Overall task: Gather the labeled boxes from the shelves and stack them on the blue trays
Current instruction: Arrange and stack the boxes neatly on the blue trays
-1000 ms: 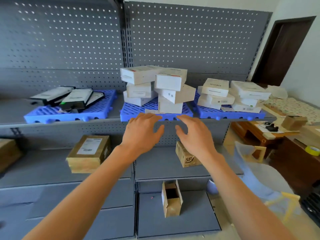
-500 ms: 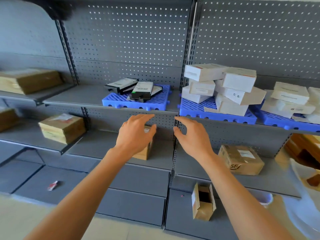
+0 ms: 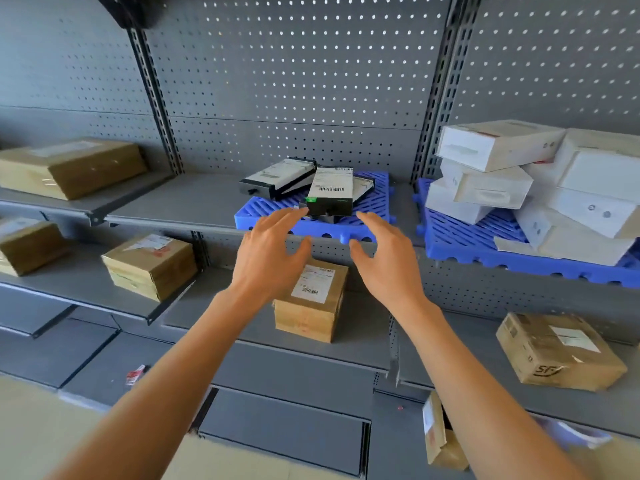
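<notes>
A brown labeled box point(image 3: 313, 299) stands on the middle shelf, partly behind my hands. My left hand point(image 3: 268, 258) and my right hand point(image 3: 384, 258) hover above it, fingers spread, holding nothing. Just beyond them a blue tray point(image 3: 375, 199) on the upper shelf carries three black-and-white boxes point(image 3: 330, 190). To the right, a second blue tray point(image 3: 460, 242) holds a pile of white boxes point(image 3: 498, 143). More brown labeled boxes sit on shelves: one at mid left point(image 3: 150, 266), one at lower right point(image 3: 559, 351).
Further brown boxes lie at upper left point(image 3: 72, 168) and at the far left edge point(image 3: 29, 245). An open small carton point(image 3: 441, 441) stands on the bottom shelf. Grey pegboard backs the shelving, with upright posts point(image 3: 156, 98) between bays. A red scrap point(image 3: 135, 374) lies on a low shelf.
The view has swung left along the shelving, from the tray of white boxes to the tray of black-and-white boxes. Both hands stay raised and empty, now over the brown box on the middle shelf.
</notes>
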Tool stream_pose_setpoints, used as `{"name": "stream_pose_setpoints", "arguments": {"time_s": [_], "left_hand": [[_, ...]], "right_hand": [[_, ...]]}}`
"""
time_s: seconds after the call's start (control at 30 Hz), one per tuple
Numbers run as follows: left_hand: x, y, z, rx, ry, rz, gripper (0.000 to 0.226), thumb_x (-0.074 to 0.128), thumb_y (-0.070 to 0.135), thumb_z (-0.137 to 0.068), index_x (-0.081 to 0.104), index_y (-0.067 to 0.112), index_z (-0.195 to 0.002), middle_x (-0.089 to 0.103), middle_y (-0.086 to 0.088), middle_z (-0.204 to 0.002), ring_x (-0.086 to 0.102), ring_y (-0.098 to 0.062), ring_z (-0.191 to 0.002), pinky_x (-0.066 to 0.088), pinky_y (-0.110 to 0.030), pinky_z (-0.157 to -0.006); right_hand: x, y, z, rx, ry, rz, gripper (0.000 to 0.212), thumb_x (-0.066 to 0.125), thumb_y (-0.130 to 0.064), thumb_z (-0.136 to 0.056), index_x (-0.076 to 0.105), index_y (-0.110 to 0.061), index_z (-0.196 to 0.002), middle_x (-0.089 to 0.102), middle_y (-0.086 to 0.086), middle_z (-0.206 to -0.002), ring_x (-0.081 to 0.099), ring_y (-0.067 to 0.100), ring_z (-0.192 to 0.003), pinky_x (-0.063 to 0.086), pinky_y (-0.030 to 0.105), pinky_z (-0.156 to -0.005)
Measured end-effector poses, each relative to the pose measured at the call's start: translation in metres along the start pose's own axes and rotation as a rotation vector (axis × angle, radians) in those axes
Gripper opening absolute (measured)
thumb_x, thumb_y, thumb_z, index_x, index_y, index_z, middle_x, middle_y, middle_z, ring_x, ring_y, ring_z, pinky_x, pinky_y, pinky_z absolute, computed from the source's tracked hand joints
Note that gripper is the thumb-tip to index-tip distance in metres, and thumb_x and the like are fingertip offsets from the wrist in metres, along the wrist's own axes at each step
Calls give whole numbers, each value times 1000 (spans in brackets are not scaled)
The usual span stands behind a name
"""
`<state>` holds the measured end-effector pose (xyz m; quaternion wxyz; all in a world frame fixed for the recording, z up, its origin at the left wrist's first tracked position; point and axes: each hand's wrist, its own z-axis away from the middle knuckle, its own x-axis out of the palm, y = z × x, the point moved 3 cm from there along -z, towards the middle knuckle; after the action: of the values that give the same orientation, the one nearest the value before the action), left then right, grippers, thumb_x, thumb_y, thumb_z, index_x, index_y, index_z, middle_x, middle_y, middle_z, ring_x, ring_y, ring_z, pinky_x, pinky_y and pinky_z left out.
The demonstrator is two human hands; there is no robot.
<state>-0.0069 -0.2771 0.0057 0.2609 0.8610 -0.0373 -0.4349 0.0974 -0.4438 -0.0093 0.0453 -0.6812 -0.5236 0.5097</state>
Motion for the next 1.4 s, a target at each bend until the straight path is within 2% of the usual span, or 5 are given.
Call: {"name": "stream_pose_setpoints", "arguments": {"time_s": [0.3, 0.57, 0.8, 1.0, 1.4], "left_hand": [[30, -32, -61, 83, 13, 139, 49, 63, 29, -96, 52, 28, -144, 55, 8, -144, 52, -14, -130, 46, -44, -106], [42, -48, -88, 145, -30, 279, 46, 62, 20, -97, 56, 24, -142, 60, 7, -138, 58, -4, -117, 37, -4, -93], [46, -62, -106, 203, -74, 408, 44, 59, 10, -97, 59, 23, -140, 62, 5, -134, 64, -12, -96, 52, -23, -90], [48, -71, -116, 302, -121, 477, 43, 56, 0, -97, 62, 17, -136, 57, 2, -140, 57, -8, -118, 40, -1, -85], [51, -77, -130, 383, -198, 526, 49, 49, -9, -94, 61, 12, -137, 55, 0, -144, 47, -9, -135, 36, -6, -104]], "right_hand": [[26, 13, -42, -27, 199, -21, 50, 66, -20, -95, 52, -18, -143, 55, -3, -144, 38, 5, -128, 37, 30, -106], [36, 9, -52, -24, 246, 70, 44, 67, -22, -95, 58, -20, -138, 59, -4, -138, 45, 10, -124, 38, 27, -98], [47, -7, -56, 26, 308, 120, 42, 68, -22, -94, 60, -20, -134, 62, -9, -131, 52, 13, -119, 45, 33, -96], [60, -21, -55, 115, 379, 186, 40, 69, -24, -93, 63, -21, -132, 67, -4, -120, 56, 16, -114, 48, 48, -97], [69, -30, -52, 145, 460, 331, 34, 71, -18, -92, 66, -20, -126, 70, -3, -107, 59, 17, -101, 53, 49, -84]]}}
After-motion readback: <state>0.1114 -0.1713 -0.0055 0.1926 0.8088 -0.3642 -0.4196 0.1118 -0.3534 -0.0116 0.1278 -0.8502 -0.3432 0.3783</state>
